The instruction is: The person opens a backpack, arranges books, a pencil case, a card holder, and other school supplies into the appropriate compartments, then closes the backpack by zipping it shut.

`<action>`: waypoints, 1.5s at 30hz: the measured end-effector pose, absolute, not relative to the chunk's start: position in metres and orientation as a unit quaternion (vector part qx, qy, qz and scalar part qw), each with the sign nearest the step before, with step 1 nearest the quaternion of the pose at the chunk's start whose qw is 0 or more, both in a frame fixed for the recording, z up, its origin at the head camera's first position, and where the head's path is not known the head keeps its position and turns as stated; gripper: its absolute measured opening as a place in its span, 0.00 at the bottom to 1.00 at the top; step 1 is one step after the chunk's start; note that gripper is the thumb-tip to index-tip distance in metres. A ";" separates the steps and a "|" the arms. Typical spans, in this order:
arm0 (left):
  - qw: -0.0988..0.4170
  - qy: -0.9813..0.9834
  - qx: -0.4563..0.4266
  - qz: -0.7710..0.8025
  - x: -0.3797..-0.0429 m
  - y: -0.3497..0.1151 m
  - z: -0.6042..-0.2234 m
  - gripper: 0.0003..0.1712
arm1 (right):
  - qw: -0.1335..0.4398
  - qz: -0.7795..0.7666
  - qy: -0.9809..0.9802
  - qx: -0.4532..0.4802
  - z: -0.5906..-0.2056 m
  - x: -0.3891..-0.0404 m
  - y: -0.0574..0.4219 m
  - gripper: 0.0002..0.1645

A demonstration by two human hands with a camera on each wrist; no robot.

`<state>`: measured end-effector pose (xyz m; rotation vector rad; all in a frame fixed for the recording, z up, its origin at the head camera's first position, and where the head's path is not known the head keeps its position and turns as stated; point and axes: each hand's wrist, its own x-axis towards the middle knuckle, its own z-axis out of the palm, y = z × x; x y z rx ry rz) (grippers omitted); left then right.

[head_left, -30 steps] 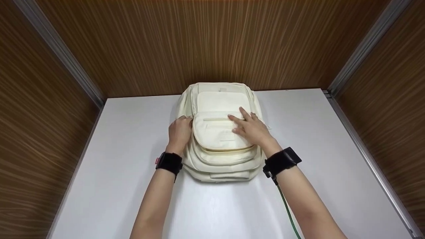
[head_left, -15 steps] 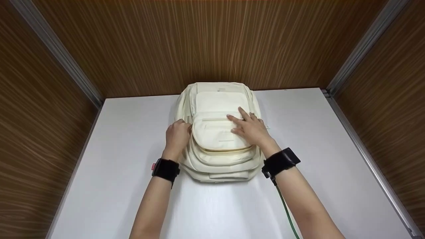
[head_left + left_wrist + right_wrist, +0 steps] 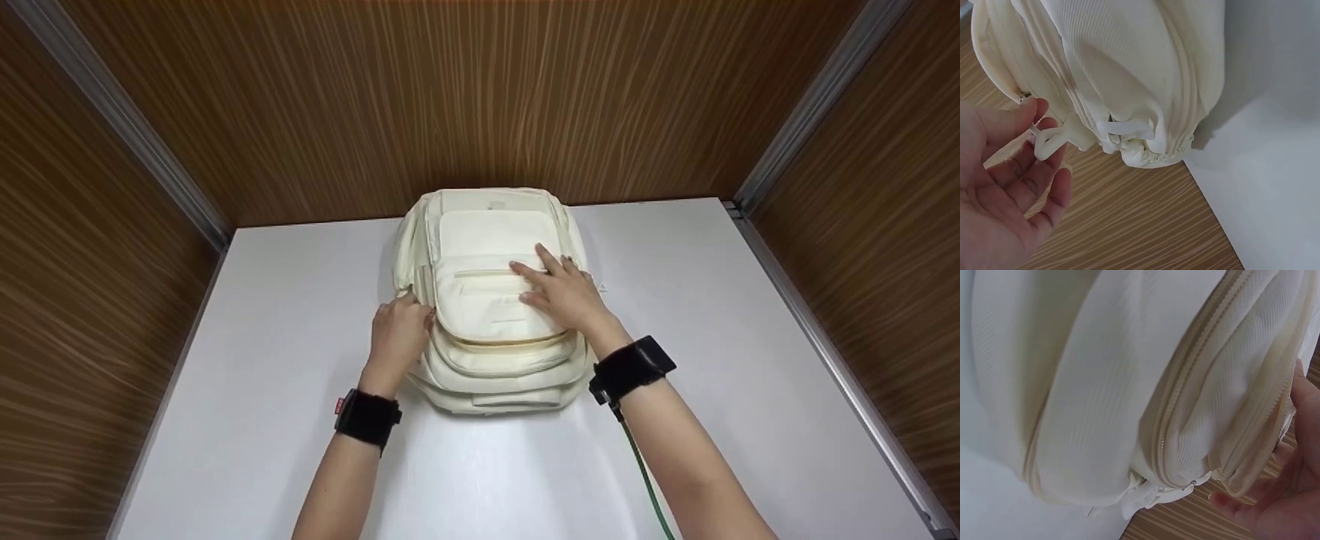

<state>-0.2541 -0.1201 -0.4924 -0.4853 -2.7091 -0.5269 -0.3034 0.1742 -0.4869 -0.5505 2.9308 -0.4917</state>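
A cream backpack (image 3: 487, 232) lies front side up on the white table. My left hand (image 3: 396, 334) is at the bag's left side. In the left wrist view, its thumb and index finger pinch a zipper pull (image 3: 1053, 140), a cream loop hanging from the zipper on the pocket edge. My right hand (image 3: 566, 298) rests on the front pocket (image 3: 487, 311) with its fingers spread. The right wrist view shows the right hand (image 3: 1292, 495) beside the pocket's edge, where a zipper (image 3: 1171, 399) curves along the bag's side.
A white table (image 3: 247, 360) carries the bag, with a wood-grain panel (image 3: 480, 97) behind it and more panels at both sides. Black bands (image 3: 367, 417) circle both wrists. A green cable (image 3: 643, 472) runs from the right band toward the near edge.
My left hand has moved down the bag's left side, toward me, along the pocket edge. The right hand stays spread on the front pocket.
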 end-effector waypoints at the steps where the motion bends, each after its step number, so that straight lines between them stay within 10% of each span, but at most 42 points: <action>1: 0.169 -0.952 -0.174 -0.187 -0.252 -0.120 -0.493 0.03 | 0.059 -0.162 0.968 -0.182 -0.487 -0.304 0.174 0.35; 27: 0.207 -0.934 -0.226 -0.184 -0.198 -0.077 -0.508 0.10 | 0.035 -0.140 0.975 -0.170 -0.489 -0.301 0.165 0.34; 33: 0.212 -0.929 -0.203 -0.225 -0.198 -0.073 -0.506 0.16 | -0.045 -0.121 0.980 -0.153 -0.486 -0.283 0.150 0.33; 38: 0.214 -0.926 -0.191 -0.246 -0.196 -0.074 -0.505 0.13 | -0.149 -0.187 0.940 -0.244 -0.485 -0.257 0.132 0.31; 45: 0.277 -0.905 -0.190 -0.262 -0.202 -0.075 -0.500 0.08 | -0.113 -0.259 0.891 -0.355 -0.490 -0.232 0.105 0.17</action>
